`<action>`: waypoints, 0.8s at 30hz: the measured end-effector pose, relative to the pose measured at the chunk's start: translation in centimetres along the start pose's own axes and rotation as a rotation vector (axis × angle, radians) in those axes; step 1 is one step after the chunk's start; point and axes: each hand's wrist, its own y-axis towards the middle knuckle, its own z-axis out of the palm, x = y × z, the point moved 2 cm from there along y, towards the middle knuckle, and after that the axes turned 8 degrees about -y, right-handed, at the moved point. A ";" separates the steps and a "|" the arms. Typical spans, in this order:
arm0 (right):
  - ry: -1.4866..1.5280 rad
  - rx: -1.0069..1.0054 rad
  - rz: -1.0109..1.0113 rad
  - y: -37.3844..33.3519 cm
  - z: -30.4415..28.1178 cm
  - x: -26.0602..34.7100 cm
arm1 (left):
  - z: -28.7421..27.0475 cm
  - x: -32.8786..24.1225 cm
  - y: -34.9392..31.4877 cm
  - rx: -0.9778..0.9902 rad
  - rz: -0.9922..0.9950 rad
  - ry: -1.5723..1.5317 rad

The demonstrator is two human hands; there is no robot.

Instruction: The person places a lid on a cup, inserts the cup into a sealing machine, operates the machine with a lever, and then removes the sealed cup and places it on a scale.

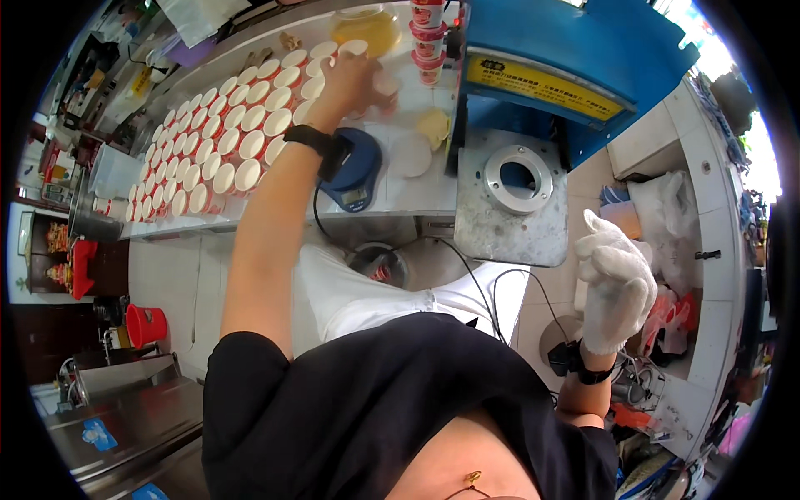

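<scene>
My bare left hand (343, 87) reaches over the right end of the rows of white paper cups (250, 143) with red sides. Its fingers are blurred beside one cup (355, 47) and a pale round shape (386, 82); whether they grip anything cannot be made out. Under that forearm's right side sits a blue digital scale (357, 167). My right hand (615, 279), in a white knit glove, hangs to the right of the blue press (575, 71). Its fingers are loosely bent and apart, with nothing visible in them. A metal ring (518, 179) lies on the press's plate.
Red lidded cups (428, 42) stand stacked by the press. A white disc (411, 156) and a yellowish piece (434, 128) lie beside the scale. A yellow bowl (367, 32) is at the back. Black cables (467, 271) hang before my legs, above a bin (377, 265).
</scene>
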 end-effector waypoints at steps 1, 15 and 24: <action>0.031 0.002 0.001 -0.2 0.3 0.1 | -1.0 -0.3 -0.9 -0.054 0.005 0.001; 0.157 0.170 0.111 -0.3 7.4 1.4 | -2.7 2.8 -12.9 -0.023 -0.068 -0.078; 0.031 0.400 -0.005 0.7 10.8 1.8 | -4.4 3.9 -18.9 -0.432 -0.124 -0.239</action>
